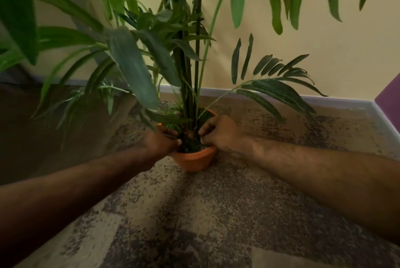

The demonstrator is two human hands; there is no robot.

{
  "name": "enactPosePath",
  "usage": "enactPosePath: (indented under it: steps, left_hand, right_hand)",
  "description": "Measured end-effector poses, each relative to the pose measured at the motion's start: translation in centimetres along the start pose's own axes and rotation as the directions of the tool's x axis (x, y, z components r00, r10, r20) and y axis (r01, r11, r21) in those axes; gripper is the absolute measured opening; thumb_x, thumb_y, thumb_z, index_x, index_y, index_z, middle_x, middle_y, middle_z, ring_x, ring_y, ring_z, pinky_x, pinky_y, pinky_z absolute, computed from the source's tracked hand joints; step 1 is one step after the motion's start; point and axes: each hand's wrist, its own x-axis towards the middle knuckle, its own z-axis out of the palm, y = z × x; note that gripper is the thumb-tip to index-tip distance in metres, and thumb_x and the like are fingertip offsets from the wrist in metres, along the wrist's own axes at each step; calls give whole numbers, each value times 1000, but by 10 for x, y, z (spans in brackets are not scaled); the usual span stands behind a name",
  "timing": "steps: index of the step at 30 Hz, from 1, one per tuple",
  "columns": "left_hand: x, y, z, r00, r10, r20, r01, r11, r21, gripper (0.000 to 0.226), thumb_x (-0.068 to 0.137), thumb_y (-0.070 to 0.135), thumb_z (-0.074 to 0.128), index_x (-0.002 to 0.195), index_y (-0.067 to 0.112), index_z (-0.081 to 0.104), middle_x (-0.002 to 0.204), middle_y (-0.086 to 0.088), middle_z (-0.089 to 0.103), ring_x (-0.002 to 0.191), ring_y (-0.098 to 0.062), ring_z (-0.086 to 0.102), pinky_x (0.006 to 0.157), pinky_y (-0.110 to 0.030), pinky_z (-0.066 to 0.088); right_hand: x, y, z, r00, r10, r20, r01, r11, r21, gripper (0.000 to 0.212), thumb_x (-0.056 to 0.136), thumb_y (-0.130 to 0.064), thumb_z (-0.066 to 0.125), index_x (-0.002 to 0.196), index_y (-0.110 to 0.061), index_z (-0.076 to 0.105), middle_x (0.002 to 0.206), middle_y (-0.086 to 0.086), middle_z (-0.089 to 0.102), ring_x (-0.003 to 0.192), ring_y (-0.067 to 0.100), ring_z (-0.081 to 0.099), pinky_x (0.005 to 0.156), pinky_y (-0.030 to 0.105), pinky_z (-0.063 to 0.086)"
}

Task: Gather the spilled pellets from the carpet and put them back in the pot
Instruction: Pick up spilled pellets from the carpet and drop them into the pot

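An orange plastic pot [194, 160] stands on the patterned carpet [216, 213] and holds a tall green plant [186, 85]. Brown pellets [190, 136] show inside the pot around the stems. My left hand [161, 141] is over the pot's left rim with its fingers curled toward the stems. My right hand [218, 134] is over the right rim, fingers bent down into the pot. The frame does not show whether either hand holds pellets. No loose pellets stand out on the speckled carpet.
A yellow wall [303, 29] with a grey skirting board [324, 101] runs behind the pot. Long leaves [132, 66] hang over the left side and above my hands. A purple surface [389, 94] sits at the far right edge.
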Motion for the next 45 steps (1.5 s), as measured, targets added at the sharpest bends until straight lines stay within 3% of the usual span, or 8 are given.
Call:
enactPosePath:
  steps: [6, 14, 24, 27, 31, 34, 38, 45]
  left_hand:
    - [10, 2, -2, 997, 61, 51, -51, 984, -173, 32, 85, -6, 59, 108, 16, 62, 102, 0, 62, 85, -16, 63, 45, -22, 53]
    - [-8, -13, 9, 982, 80, -172, -70, 995, 66, 29, 93, 10, 46, 74, 24, 62, 78, -5, 67, 71, -28, 68, 62, -42, 58]
    - [-59, -13, 108, 930, 314, 193, -348, 920, 182, 19, 92, 17, 54, 81, 30, 62, 70, 22, 58, 63, 6, 53, 53, -3, 37]
    - [-59, -10, 139, 886, 347, 307, -413, 892, 183, 15, 90, 17, 56, 82, 26, 65, 75, 21, 59, 69, 5, 55, 58, 2, 37]
    - [-50, -8, 180, 857, 321, 403, -420, 889, 184, 20, 88, 15, 57, 76, 31, 60, 80, 15, 64, 74, -2, 60, 61, -1, 40]
    - [-40, -4, 209, 803, 294, 518, -480, 834, 271, 12, 83, 21, 63, 91, 28, 60, 91, 8, 64, 80, -9, 61, 70, -14, 48]
    - [-34, 6, 247, 741, 277, 612, -571, 738, 358, 43, 78, 30, 68, 118, 25, 53, 103, 3, 58, 90, -16, 58, 75, -21, 43]
    - [-35, 7, 313, 722, 293, 628, -607, 703, 370, 62, 78, 36, 68, 134, 26, 45, 134, -2, 47, 122, -21, 49, 103, -30, 42]
  right_hand:
    - [2, -3, -2, 999, -6, -44, 5, 1000, -16, 20, 72, 7, 72, 89, -6, 72, 84, 7, 67, 78, 17, 63, 63, 26, 53]
    - [-1, 24, -26, 994, -12, -109, 12, 1000, -3, 17, 79, 7, 63, 88, -5, 71, 93, 17, 72, 83, 27, 69, 76, 41, 60]
    - [-37, 116, -101, 989, 60, -138, -66, 997, -40, 16, 79, 13, 62, 90, 4, 68, 64, 6, 66, 43, 6, 60, 50, 21, 52]
    - [-55, 148, -132, 979, 118, -164, -129, 990, -59, 17, 78, 15, 63, 85, 1, 69, 64, 7, 66, 48, 14, 62, 58, 30, 55]
    - [-81, 187, -171, 951, 204, -233, -216, 976, -29, 17, 78, 16, 61, 82, 1, 67, 66, 15, 65, 56, 27, 59, 61, 41, 54]
    - [-98, 214, -196, 925, 263, -273, -280, 960, -25, 16, 79, 14, 59, 86, 2, 67, 69, 15, 65, 52, 22, 56, 54, 29, 48]
    - [-120, 250, -212, 923, 243, -298, -286, 952, -110, 18, 79, 14, 56, 90, 8, 69, 86, 25, 70, 72, 24, 62, 67, 32, 49]
    - [-131, 305, -204, 930, 231, -284, -299, 928, -223, 25, 77, 0, 69, 102, -5, 69, 89, 1, 60, 83, 16, 57, 70, 20, 39]
